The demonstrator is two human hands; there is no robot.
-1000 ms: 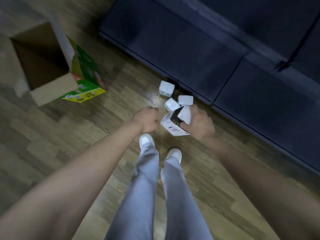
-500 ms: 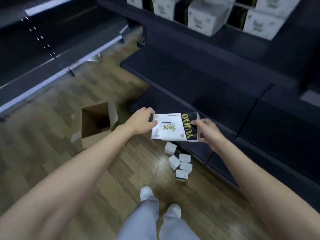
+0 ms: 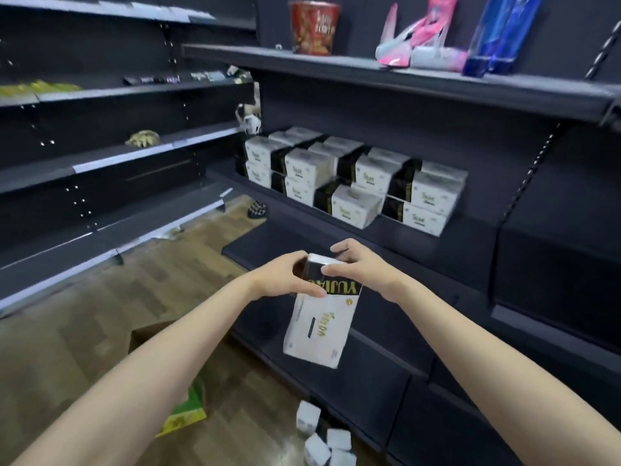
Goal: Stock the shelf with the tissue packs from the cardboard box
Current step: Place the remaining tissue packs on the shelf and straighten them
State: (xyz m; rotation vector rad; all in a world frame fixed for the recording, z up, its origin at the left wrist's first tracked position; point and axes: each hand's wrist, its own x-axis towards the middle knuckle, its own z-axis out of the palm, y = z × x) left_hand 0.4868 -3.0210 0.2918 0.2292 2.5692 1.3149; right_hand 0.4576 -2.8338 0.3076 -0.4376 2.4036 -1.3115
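Nearest, low on the floor: small white packs [image 3: 319, 438] in a loose cluster; the cardboard box [image 3: 151, 334] behind my left forearm. Mid-air: one tissue pack [image 3: 321, 317], black end up, white end hanging down. My left hand [image 3: 285, 280] and right hand [image 3: 356, 269] both have fingers curled and clamped on its black end. Beyond: the shelf [image 3: 336, 223], carrying stacked tissue packs [image 3: 349, 179] in rows. Above: a red cup [image 3: 314, 26].

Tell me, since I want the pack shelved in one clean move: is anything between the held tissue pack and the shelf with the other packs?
Nothing visible blocks it. Both hands, left hand and right hand, hold the tissue pack below and in front of the shelf; only open air lies between it and the stacked packs.
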